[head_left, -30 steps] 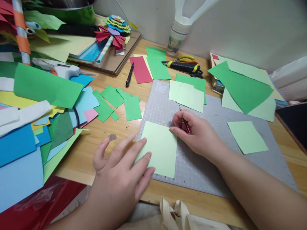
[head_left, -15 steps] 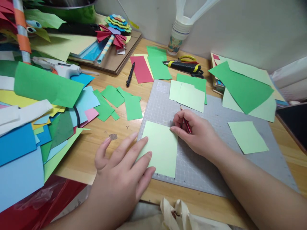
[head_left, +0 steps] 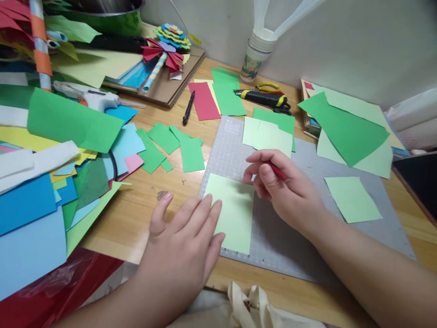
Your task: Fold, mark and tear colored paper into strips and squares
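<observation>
A pale green paper rectangle (head_left: 234, 214) lies on the near left part of a grey cutting mat (head_left: 290, 237). My left hand (head_left: 184, 237) lies flat with fingers together, its fingertips pressing the paper's left edge. My right hand (head_left: 283, 189) hovers just above the paper's upper right corner, fingers curled around a red pencil (head_left: 277, 171) whose shaft points back over the hand.
More pale green squares (head_left: 268, 134) (head_left: 351, 198) lie on the mat. Green scraps (head_left: 170, 146), a black pen (head_left: 188, 107), red paper (head_left: 204, 100), a utility knife and scissors (head_left: 266, 94) sit behind. A colored paper pile (head_left: 51, 155) with a glue gun (head_left: 92, 96) fills the left.
My right hand lifted off the paper's corner and turned the pencil so it points backward. My left hand slid slightly right and closed its fingers together on the paper's edge.
</observation>
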